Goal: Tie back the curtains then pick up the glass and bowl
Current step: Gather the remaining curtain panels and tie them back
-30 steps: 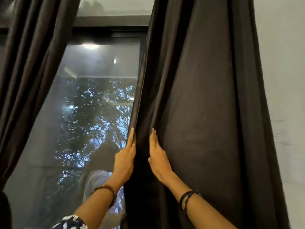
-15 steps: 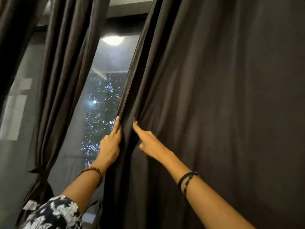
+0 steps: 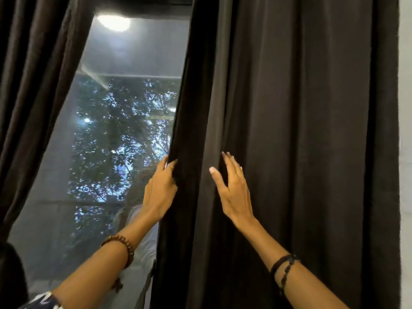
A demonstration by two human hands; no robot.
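A dark right curtain (image 3: 301, 130) hangs in front of me and fills the right half of the view. My left hand (image 3: 160, 190) grips its inner edge, thumb on the front and fingers wrapped behind the cloth. A little to the right, my right hand (image 3: 235, 192) lies on the front of the same curtain with straight, spread fingers and holds nothing. The left curtain (image 3: 33, 85) hangs pulled aside at the far left. No glass or bowl is in view.
Between the curtains is a window pane (image 3: 124, 130) showing trees outside and the reflection of a ceiling lamp (image 3: 114, 22). A white wall (image 3: 406, 130) borders the right curtain's outer edge.
My right hand has gone from one pointing finger to flat spread fingers and sits farther from the left hand. The view has swung right, so the window gap looks wider.
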